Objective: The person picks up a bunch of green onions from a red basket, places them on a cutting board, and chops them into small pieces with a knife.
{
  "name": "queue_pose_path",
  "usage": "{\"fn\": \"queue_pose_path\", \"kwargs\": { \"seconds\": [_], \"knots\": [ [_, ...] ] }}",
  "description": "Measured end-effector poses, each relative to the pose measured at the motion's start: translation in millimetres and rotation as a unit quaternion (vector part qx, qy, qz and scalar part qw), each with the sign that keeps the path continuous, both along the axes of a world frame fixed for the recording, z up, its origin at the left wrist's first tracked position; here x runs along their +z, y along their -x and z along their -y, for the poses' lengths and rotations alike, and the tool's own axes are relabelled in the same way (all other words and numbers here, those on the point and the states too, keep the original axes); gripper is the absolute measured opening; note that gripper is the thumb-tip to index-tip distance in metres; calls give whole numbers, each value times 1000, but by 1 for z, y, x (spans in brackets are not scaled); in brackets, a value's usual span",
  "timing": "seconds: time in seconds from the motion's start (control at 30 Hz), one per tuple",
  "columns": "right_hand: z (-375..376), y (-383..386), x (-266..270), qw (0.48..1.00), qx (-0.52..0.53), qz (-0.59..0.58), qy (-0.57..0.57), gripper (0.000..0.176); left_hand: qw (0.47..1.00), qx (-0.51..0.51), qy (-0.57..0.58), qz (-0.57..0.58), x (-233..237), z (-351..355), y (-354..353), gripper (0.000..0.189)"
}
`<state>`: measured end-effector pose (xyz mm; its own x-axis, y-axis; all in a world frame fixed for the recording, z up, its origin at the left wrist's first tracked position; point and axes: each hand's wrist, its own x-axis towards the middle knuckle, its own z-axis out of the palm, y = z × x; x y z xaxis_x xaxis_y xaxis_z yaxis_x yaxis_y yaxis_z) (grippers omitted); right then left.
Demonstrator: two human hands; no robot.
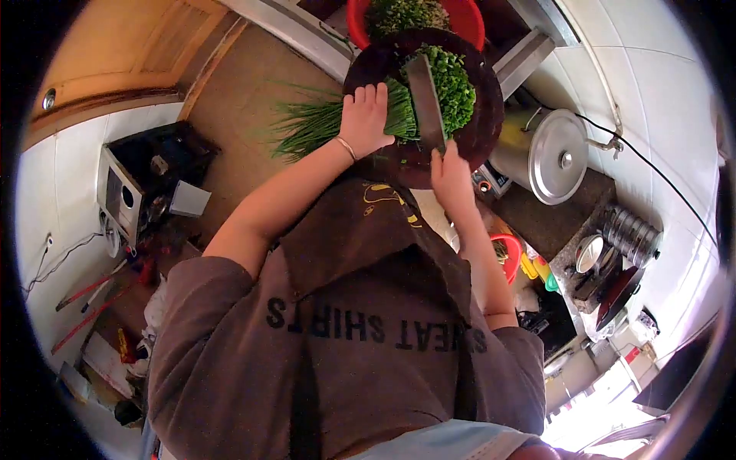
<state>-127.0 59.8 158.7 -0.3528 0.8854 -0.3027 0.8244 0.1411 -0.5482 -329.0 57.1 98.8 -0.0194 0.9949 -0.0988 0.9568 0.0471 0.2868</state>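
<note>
A bunch of long green stalks (314,119) lies across a round dark cutting board (487,115), its thin ends hanging past the board's left edge. My left hand (366,119) presses on the bunch near its cut end, with a bracelet at the wrist. In my right hand (451,172) is the handle of a cleaver (425,100), whose broad blade stands against the cut end of the stalks. Chopped green pieces (452,84) are heaped on the board to the right of the blade.
Behind the board is a red basin (473,27) of chopped food. A large lidded metal pot (560,157) stands at the right, near stacked steamer trays (632,234) and a dark pan (619,299). Another red basin (512,257) is below the board. A black appliance (157,172) is at left.
</note>
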Motion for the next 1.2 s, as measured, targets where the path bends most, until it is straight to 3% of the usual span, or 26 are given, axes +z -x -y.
{"fn": "queue_pose_path", "kwargs": {
  "seconds": [0.07, 0.13, 0.37, 0.77, 0.93, 1.07, 1.13, 1.2],
  "knots": [
    [12, -1, -14, 1000, 13, 12, -1, 21, 1000, -1, 14, 1, 3, -1, 0, 107],
    [20, 3, -25, 995, -26, 61, 72, 20, 1000, -5, 20, 9, 3, -2, 0, 105],
    [-35, 54, -75, 997, -13, 66, 28, 18, 1000, -10, 22, -5, 0, -6, -6, 104],
    [-30, 6, -57, 999, -27, 37, -7, 20, 998, -52, 17, 3, 4, -19, -5, 102],
    [-17, 7, 1, 999, -47, -12, 12, 20, 999, -31, -1, 14, -5, -15, -6, 103],
    [3, 10, -20, 999, -14, 24, 18, 22, 1000, -9, -11, 14, -7, -15, -9, 99],
    [5, 20, -32, 993, -30, 101, 49, 23, 1000, -10, -11, 10, -6, -16, -9, 98],
    [-2, 32, -47, 997, -45, 59, 31, 20, 1000, -15, -5, 10, -5, -14, -10, 98]
  ]
}}
